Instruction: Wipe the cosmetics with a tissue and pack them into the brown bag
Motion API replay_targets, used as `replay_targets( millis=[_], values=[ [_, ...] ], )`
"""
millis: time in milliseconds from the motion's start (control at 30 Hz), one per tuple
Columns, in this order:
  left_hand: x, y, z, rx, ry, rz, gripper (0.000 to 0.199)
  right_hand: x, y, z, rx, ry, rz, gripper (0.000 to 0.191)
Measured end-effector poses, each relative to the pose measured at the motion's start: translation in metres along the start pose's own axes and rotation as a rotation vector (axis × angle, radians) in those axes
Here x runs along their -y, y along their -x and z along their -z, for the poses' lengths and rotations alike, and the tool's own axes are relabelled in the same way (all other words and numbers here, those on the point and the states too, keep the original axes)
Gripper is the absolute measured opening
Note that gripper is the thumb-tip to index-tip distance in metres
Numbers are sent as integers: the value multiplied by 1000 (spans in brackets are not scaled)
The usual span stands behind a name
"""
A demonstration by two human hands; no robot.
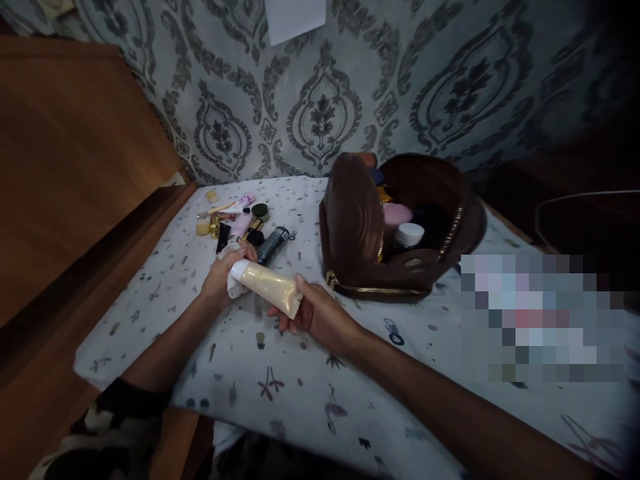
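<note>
A cream-yellow squeeze tube [270,288] with a white cap [239,269] is held at a slant above the table, its cap end toward the left. My right hand [316,313] pinches the flat crimped end between thumb and fingers. At the cap end, my left hand [223,275] is closed around a crumpled white cloth [234,288], which lies against the cap. Whether the left fingers also grip the tube itself is hard to see. Just beyond the left hand lies a dark green tube [274,244].
Behind my left hand is a cluster of small cosmetics, with a dark round jar [260,212] and a pink tube [242,224]. An unzipped brown bag [350,220] holds a white-capped bottle [409,233]. A wooden panel [75,147] borders the patterned tablecloth [300,387] on the left.
</note>
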State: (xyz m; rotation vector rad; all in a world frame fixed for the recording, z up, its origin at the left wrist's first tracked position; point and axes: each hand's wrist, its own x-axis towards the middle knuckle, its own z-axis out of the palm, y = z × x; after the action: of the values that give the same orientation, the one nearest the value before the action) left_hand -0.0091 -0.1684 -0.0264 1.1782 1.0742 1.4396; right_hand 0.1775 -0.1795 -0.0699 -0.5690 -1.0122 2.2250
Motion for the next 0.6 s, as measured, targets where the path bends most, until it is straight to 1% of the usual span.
replay_targets(
  millis=[67, 200, 300, 400, 467, 500, 533, 600],
  values=[
    [1, -1, 2, -1, 48, 34, 19, -2, 0, 1, 17, 19, 12, 53],
    [3, -2, 4, -44, 194, 127, 24, -6, 0, 2, 75, 55, 40, 52],
    [5, 0, 1, -75, 285, 172, 35, -9, 0, 2, 104, 97, 64, 52],
    [6, 3, -5, -136, 276, 214, 45, -9, 1, 1, 117, 134, 74, 48],
    [6, 6, -7, -181, 186, 216, 48, -8, 2, 0, 121, 139, 75, 45],
    [4, 7, -7, -206, 93, 190, 48, -7, 2, -1, 120, 130, 76, 45],
    [2, 8, -6, -229, -36, 137, 47, -6, 2, -2, 114, 111, 79, 44],
    [-4, 8, -1, -250, -385, -44, 39, -5, 2, -2, 71, 60, 94, 45]
  ],
)
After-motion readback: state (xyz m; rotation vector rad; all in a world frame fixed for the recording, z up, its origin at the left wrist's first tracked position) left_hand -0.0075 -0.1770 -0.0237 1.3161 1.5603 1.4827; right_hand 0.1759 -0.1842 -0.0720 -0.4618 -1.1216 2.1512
